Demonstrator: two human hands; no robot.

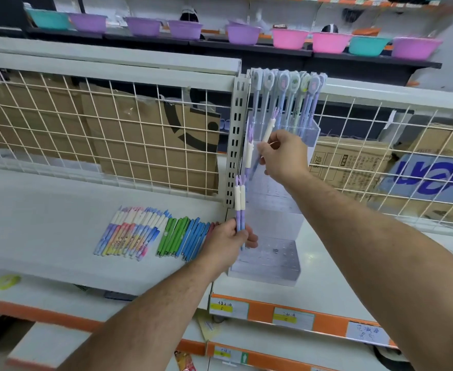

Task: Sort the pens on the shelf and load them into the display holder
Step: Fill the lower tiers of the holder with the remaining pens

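A clear acrylic display holder (276,215) stands on the white shelf (46,210), several tall pastel pens (286,97) in its back rows. My left hand (228,242) grips two purple pens with white caps (240,204) upright, just left of the holder. My right hand (284,153) pinches another purple pen with a white cap (269,129) at the holder's upper tier. One more purple pen (249,153) stands at the holder's left edge. Sorted pens lie flat on the shelf: a multicoloured group (131,231), green ones (173,234) and blue ones (196,236).
A white wire grid (86,129) backs the shelf, with cardboard boxes (150,145) behind it. A slotted metal upright (236,140) stands left of the holder. Coloured plastic bowls (185,29) line a dark upper shelf. Orange price strips (286,314) run along the shelf's front edge.
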